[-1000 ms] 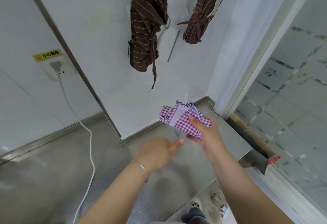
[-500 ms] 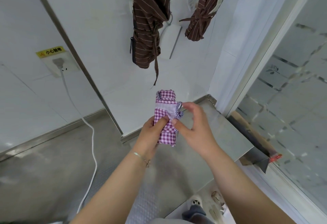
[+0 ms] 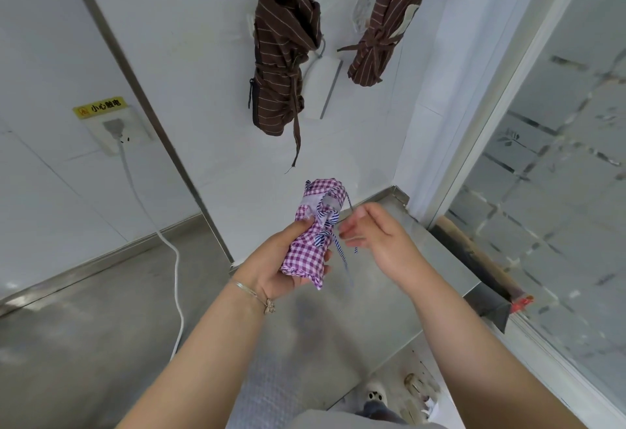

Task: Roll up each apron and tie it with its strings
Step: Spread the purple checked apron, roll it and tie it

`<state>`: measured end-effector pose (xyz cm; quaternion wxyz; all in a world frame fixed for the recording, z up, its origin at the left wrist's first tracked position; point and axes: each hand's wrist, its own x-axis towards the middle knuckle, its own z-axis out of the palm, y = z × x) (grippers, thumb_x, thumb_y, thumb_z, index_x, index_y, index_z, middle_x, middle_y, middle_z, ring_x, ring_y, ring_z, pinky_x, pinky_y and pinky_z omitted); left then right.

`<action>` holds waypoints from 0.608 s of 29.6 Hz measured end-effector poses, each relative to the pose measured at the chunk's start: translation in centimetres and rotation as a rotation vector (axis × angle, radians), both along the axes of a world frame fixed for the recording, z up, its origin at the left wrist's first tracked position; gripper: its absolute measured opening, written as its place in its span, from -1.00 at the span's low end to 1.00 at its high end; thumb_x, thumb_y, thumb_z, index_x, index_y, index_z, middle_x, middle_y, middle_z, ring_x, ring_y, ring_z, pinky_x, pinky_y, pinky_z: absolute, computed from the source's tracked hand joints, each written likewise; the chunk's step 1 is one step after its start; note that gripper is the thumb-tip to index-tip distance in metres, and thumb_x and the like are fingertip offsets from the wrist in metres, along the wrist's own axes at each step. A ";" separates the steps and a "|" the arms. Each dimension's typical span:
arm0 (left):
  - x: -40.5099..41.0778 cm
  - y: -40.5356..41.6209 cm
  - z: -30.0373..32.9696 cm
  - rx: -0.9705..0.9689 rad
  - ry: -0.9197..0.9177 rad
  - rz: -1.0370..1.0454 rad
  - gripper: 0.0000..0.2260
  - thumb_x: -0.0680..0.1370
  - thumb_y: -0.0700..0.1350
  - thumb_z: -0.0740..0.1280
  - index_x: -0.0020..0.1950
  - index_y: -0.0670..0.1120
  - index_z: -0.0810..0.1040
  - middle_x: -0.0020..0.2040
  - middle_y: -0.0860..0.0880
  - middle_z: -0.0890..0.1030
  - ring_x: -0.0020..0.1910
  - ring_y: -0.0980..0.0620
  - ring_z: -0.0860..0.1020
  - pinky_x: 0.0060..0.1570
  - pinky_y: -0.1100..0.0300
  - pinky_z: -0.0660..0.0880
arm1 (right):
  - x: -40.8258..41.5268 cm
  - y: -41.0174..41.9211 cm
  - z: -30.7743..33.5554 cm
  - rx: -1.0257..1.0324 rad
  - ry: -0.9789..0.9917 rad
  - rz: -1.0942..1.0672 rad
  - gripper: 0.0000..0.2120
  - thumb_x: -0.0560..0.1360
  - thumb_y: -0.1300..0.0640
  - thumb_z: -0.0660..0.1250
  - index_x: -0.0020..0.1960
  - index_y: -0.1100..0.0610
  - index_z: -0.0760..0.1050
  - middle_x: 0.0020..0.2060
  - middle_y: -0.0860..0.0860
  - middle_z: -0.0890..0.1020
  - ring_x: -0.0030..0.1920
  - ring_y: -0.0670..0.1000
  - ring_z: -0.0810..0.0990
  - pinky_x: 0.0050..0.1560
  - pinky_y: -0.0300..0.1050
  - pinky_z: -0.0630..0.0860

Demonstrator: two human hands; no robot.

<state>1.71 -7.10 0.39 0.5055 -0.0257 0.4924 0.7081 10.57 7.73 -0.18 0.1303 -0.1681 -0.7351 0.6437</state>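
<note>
Checked apron [image 3: 310, 232], a second ago in your right hand [image 3: 371, 235] alone, now stands rolled over the worktop [image 3: 389, 293] in your left hand's [image 3: 281, 269] grip, right fingers loose beside its dangling strings [image 3: 342, 252], so the tie looks nearly finished.

wall [image 3: 210, 56] ahead, glass door [image 3: 559, 157] right

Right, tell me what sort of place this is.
Probably a commercial kitchen or a similar work area. A stainless steel counter stands against white tiled walls, two rolled brown striped aprons hang on it, and a wall socket carries a yellow warning label.
</note>
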 end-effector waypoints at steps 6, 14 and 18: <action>0.2 0.0 -0.5 -0.022 0.048 -0.023 -0.81 0.61 -0.07 0.22 0.00 -0.16 0.56 -0.28 -0.07 0.67 -0.37 0.03 0.62 -0.27 0.17 0.59 | 0.7 -1.0 -0.1 0.143 -0.167 0.250 -0.84 0.54 0.05 0.33 -0.02 0.10 0.39 -0.29 -0.03 0.56 -0.36 -0.09 0.54 -0.22 -0.07 0.50; -0.1 -1.3 -1.3 -0.185 0.245 -0.014 -0.75 0.55 -0.09 0.33 0.19 -0.14 0.51 -0.03 -0.16 0.65 -0.15 -0.04 0.59 -0.17 0.14 0.52 | 1.7 -0.9 2.8 0.324 0.047 0.148 -0.81 0.60 0.19 0.24 -0.17 0.11 0.54 -0.36 -0.22 0.55 -0.36 -0.27 0.46 -0.28 -0.45 0.31; 0.7 -1.3 -1.6 -0.213 0.287 -0.035 -0.71 0.55 -0.04 0.35 0.22 -0.13 0.52 0.04 -0.17 0.65 -0.15 -0.05 0.60 -0.19 0.13 0.52 | 0.6 -2.1 2.3 0.293 0.105 0.021 -0.80 0.65 0.14 0.14 -0.11 0.10 0.47 -0.19 0.02 0.62 -0.46 -0.11 0.50 -0.32 -0.28 0.37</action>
